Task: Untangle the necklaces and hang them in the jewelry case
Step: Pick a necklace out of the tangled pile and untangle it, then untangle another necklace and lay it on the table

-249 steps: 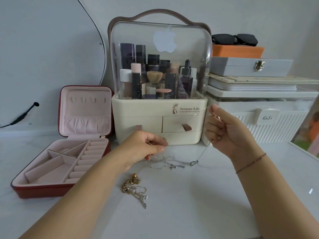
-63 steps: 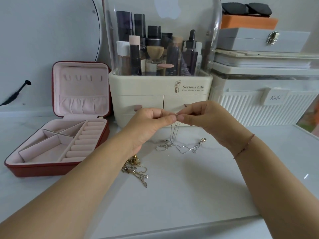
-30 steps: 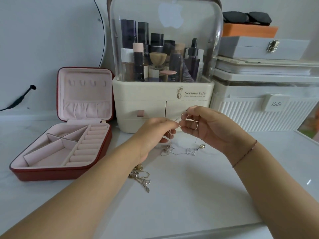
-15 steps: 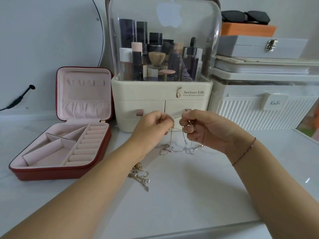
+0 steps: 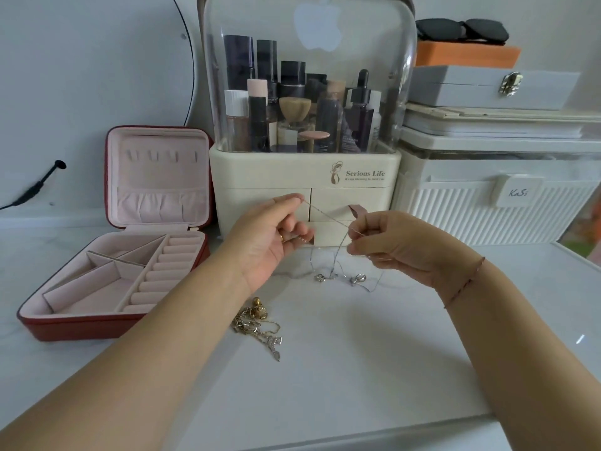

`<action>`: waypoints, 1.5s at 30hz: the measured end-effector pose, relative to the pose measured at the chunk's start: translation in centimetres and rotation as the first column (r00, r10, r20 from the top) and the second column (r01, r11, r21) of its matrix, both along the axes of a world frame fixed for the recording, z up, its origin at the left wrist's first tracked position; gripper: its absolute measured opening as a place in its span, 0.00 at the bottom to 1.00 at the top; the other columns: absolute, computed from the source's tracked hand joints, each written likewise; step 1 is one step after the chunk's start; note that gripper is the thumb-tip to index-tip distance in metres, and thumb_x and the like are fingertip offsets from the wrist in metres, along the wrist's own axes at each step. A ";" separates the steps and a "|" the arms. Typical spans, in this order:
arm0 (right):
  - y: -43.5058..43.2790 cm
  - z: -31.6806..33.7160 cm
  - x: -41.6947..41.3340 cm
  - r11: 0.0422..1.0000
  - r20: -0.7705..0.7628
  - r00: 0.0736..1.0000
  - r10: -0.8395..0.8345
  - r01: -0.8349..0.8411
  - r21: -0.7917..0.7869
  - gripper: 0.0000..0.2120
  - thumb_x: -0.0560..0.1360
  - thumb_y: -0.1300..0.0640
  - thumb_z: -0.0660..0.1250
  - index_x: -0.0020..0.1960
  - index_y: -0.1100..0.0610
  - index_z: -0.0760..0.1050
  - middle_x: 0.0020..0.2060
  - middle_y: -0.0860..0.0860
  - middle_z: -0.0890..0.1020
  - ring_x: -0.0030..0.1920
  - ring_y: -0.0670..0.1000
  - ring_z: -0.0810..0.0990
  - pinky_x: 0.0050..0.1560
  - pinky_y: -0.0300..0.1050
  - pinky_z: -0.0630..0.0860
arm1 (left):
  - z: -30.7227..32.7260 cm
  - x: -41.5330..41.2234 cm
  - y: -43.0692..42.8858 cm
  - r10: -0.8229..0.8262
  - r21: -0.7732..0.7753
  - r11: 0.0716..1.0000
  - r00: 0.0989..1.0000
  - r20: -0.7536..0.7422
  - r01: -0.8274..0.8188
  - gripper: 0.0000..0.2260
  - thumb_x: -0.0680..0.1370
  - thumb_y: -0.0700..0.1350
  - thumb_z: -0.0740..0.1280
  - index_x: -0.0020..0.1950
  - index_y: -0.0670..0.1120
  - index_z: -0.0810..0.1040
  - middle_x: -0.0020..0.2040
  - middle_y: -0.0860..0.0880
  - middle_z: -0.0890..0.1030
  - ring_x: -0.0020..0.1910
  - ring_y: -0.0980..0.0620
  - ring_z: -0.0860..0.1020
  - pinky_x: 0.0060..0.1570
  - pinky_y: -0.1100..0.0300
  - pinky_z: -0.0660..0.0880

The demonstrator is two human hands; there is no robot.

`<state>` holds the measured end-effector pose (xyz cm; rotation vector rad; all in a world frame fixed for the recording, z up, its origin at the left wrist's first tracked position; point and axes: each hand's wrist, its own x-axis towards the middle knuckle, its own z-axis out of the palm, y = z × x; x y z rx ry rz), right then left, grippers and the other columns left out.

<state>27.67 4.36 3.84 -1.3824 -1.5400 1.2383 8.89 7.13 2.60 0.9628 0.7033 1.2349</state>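
A thin silver necklace chain (image 5: 328, 217) is stretched between my two hands above the white tabletop. My left hand (image 5: 270, 237) pinches one end of it between thumb and forefinger. My right hand (image 5: 387, 244) pinches the other part, fingers curled. Loops of the chain hang down to the table, where the pendant and clasp (image 5: 341, 277) lie. A heap of gold necklaces (image 5: 258, 323) lies tangled beside my left forearm. The red jewelry case (image 5: 113, 255) stands open at the left, its pink lid upright with small hooks (image 5: 159, 155) and nothing on them.
A cream cosmetics organiser (image 5: 305, 190) with a clear dome stands just behind my hands. To its right sit a white ribbed box (image 5: 500, 203) and stacked boxes with sunglasses (image 5: 461, 30) on top. A round mirror edge (image 5: 192, 60) is at the back left.
My hands have drawn apart, the left one rising and moving left, so the silver chain now runs taut between them. More chain has slid down onto the table.
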 end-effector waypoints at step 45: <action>-2.6 -0.6 7.4 0.925 -0.856 0.516 0.039 -0.344 -0.165 0.16 0.77 0.56 0.66 0.62 0.62 0.79 0.39 0.54 0.82 0.23 0.44 0.57 0.19 0.36 0.66 | 1.5 -4.9 0.7 -0.331 -0.228 0.931 0.921 -0.202 0.285 0.31 0.80 0.63 0.50 0.56 0.39 0.78 0.23 0.50 0.64 0.15 0.57 0.55 0.18 0.68 0.51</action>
